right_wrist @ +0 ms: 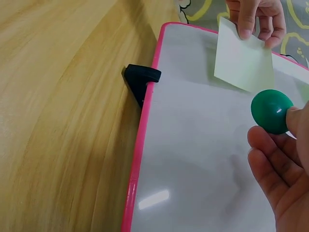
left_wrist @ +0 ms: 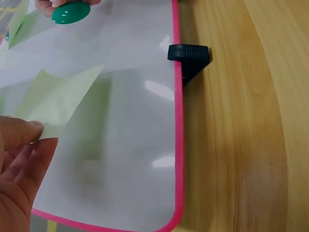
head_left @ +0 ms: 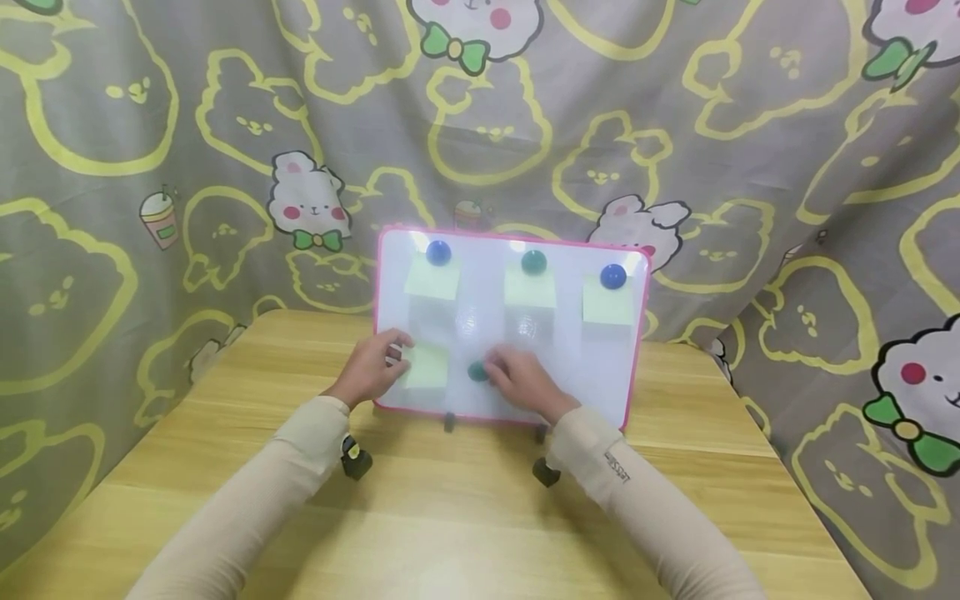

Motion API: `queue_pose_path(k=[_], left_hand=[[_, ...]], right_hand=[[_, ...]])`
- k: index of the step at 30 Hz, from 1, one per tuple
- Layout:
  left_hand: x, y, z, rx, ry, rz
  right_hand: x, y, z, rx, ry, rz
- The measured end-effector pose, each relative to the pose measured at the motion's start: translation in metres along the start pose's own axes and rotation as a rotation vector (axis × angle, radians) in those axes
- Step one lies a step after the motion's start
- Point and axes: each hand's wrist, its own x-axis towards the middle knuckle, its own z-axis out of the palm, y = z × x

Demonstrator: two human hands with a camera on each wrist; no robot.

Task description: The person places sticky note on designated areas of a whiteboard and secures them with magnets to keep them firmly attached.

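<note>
A pink-edged whiteboard point(head_left: 480, 325) stands tilted on the table. My left hand point(head_left: 372, 364) pinches a pale green sticky note point(left_wrist: 60, 96) by its edge, in front of the board's lower left. Between the thumb and fingers of my right hand point(head_left: 525, 379) is a round green magnet point(right_wrist: 271, 111), held to the right of that note. Along the board's top, three more notes hang: one under a blue magnet point(head_left: 438, 252) at left, one under a green magnet point(head_left: 533, 262) in the middle, one under a blue magnet point(head_left: 612, 276) at right.
Black feet point(left_wrist: 190, 52) hold the board's lower edge on the wooden table point(head_left: 420, 517). Behind the table hangs a grey curtain point(head_left: 360, 108) with cartoon prints. Dark wrist cameras point(head_left: 356, 458) hang beneath both forearms.
</note>
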Motion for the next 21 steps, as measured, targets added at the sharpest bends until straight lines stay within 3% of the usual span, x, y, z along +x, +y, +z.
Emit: queue_pose_path(k=[7,14,21], left_hand=[[0.007,0.007,0.003,0.034,0.031,0.029],[0.011,0.004,0.006,0.066,0.075,0.052],[0.014,0.004,0.006,0.096,0.082,0.029]], right_hand=[[0.005,0.003,0.000,-0.031,0.000,0.006],[0.011,0.005,0.002,-0.024,0.006,-0.012],[0.019,0.003,0.004,-0.008,0.002,-0.007]])
